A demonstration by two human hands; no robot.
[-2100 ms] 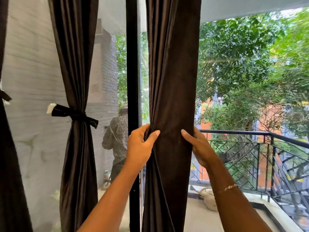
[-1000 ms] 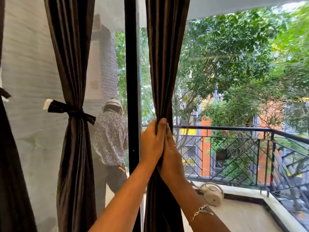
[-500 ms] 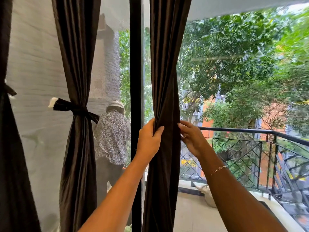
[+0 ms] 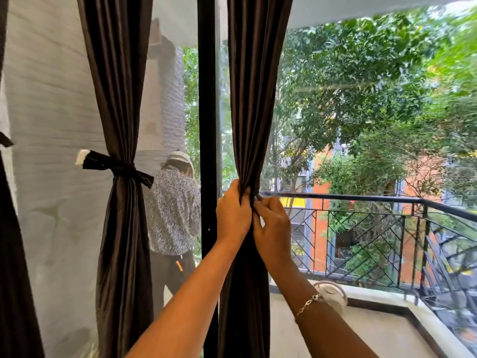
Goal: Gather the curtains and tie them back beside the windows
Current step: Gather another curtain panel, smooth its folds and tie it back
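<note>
Dark brown curtain [image 4: 254,112], bunched into a narrow waist at mid-height, hanging just right of the black window post [image 4: 206,99] and spreading wider above the pinch. Gripped at that waist by the left hand [image 4: 232,215], fingers curled round the folds from the post side. Pinched from the other side by the right hand [image 4: 272,226], thumb and bent fingers closed on the outer pleats, the two hands pressed together. Both forearms reaching up from the bottom of the view, a thin chain bracelet [image 4: 308,303] on the right wrist. Left of the post, a second curtain [image 4: 116,73] of the same cloth, already cinched by a dark tie-back [image 4: 113,165] knotted round its middle, one white-tipped end sticking out to the left. At the far left edge, part of a third dark curtain [image 4: 13,254], also drawn in by a band. Behind the glass between the second curtain and the post, a person [image 4: 175,202] in a patterned shirt and a cap, back turned. To the right, a black balcony railing [image 4: 361,200] with diagonal bars, a white object [image 4: 333,293] on the balcony floor near its foot, too hidden to identify. Beyond, dense green trees [image 4: 361,86] and an orange building [image 4: 321,215].
</note>
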